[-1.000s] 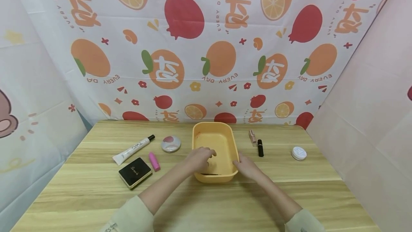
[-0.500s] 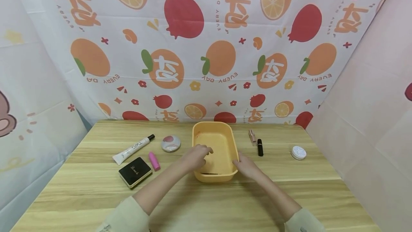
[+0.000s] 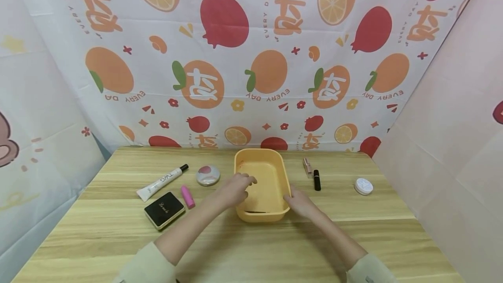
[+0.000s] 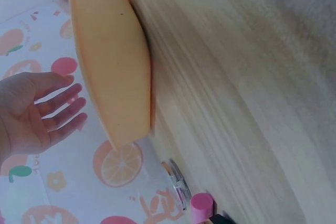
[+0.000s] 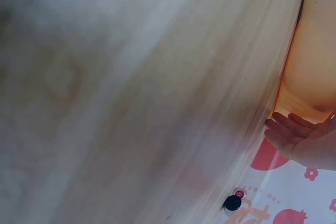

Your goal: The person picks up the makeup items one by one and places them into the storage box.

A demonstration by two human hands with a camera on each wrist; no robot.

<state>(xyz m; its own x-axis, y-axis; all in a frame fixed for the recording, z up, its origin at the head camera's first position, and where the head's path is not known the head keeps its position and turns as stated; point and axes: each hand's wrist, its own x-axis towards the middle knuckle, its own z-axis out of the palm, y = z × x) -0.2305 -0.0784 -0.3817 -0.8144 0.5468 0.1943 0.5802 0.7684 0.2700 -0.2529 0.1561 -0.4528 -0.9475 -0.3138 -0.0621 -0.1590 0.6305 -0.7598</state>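
A yellow plastic bin [image 3: 269, 187] stands on the table, a thin dark stick [image 3: 257, 212] lying in it along its near wall; its kind is too small to tell. My right hand [image 3: 299, 202] holds the bin's right wall, thumb over the rim; in the right wrist view the fingers [image 5: 286, 128] lie against the outside. Over the left rim hovers my left hand [image 3: 235, 190], nothing in it. The left wrist view has this hand's fingers [image 4: 60, 121] loosely spread, apart from the bin's outer wall [image 4: 115, 66].
Left of the bin lie a round compact [image 3: 208, 175], a white tube [image 3: 162, 183], a pink lipstick-like tube [image 3: 187, 197] and a black square case [image 3: 164, 210]. To its right are a pinkish small tube [image 3: 308, 167], a black lipstick tube [image 3: 316, 180] and a round white case [image 3: 363, 186].
My left hand has drawn back slightly up and to the left, from over the bin's inside toward its left rim. My right hand keeps its hold, and the bin stays put.
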